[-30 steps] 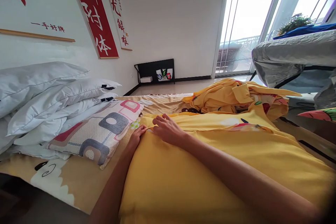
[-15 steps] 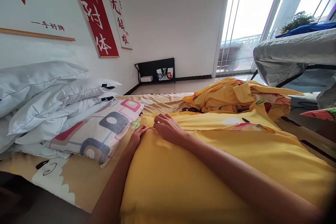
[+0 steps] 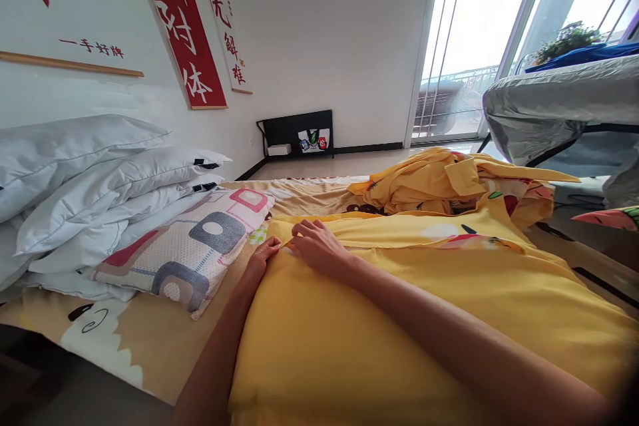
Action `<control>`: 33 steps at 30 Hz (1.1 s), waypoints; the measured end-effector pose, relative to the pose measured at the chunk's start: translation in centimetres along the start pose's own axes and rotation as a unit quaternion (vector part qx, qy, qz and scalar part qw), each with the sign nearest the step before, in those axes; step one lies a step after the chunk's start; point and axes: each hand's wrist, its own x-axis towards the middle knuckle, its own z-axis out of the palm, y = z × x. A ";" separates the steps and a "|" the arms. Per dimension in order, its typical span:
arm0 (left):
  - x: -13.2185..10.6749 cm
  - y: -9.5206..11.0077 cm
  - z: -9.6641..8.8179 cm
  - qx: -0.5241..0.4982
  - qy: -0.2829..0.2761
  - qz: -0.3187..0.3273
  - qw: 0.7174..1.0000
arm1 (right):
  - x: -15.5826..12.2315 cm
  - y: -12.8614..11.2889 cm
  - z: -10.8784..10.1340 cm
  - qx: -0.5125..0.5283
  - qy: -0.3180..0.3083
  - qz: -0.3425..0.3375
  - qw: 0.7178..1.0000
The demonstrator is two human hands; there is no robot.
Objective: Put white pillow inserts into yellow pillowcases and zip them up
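The yellow cloth [image 3: 369,326] lies spread across the tan sheet [image 3: 164,339], its far left corner between the two hands; the left hand [image 3: 261,258] has thumb and fingers closed on that corner; the right hand [image 3: 319,245] is just beside it, its fingers curled down at the edge, though their tips are hidden and I cannot tell how firmly they grip.

To work this corner well, let the left hand act as the anchor, its pinch steady and low; the right would do best to take small bites of the edge, drawing the layers level without tugging the corner loose; the fabric looks thin and slippery, so a hard pull could skew the folded strip; the patterned pillow [image 3: 200,246] lies near the left wrist, so elbow room there is limited.
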 end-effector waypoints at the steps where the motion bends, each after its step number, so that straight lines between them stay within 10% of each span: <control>1: 0.0 0.0 0.0 -0.004 -0.005 -0.002 1.000 | 0.2 -0.1 0.0 0.017 -0.007 0.013 1.000; 19: -0.3 -1.6 -0.8 -0.011 -0.028 0.038 0.999 | 3.2 -1.8 0.2 0.166 -0.085 0.313 0.931; 33: 0.2 -2.0 -0.6 -0.011 0.003 0.050 0.999 | 3.8 -2.9 -0.8 0.106 -0.129 0.242 0.956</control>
